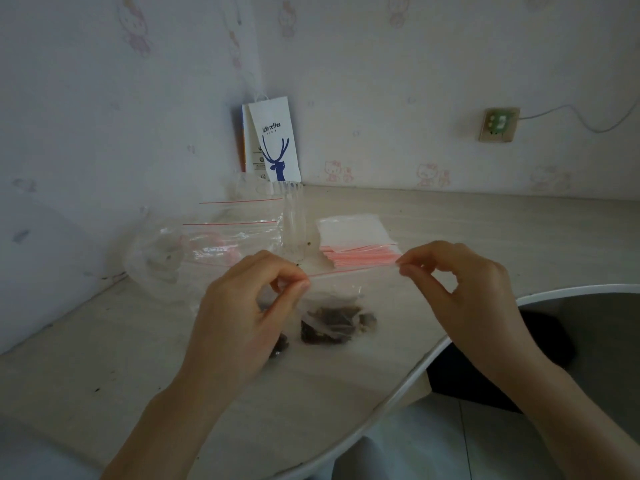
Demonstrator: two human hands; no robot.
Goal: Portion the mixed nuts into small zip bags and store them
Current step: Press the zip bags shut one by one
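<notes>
Far left, on the pale beige tabletop (104, 341): crumpled clear plastic bag (156, 258), lying against the wall corner, partly under the two larger clear zip bags with red seal lines (235, 220), stacked flat behind the left hand

Left of centre: left hand (242, 317), thumb and forefinger pinched together on the left end of the seal strip of the small clear zip bag with a red line (346, 292); remaining fingers curled; the hand covers the bag's lower left corner and some of its contents

Centre: small clear zip bag, held up just above the tabletop, stretched between both hands; dark brown nut pieces (329, 323) sit in its lower part; whether the seal is closed cannot be told

Behind centre: clear ribbed plastic cup or bottle (294, 223), upright, and white paper bag printed with a blue deer (275, 140), leaning in the wall corner

Right of centre: stack of small unused zip bags with pink seal edges (356, 240), flat, just behind the held bag

Right: right hand (464, 289), thumb and forefinger clamped on the right end of the seal strip

Far right, on the wall: beige wall socket with a green plug (498, 124) and a white cable (581, 119)
</notes>
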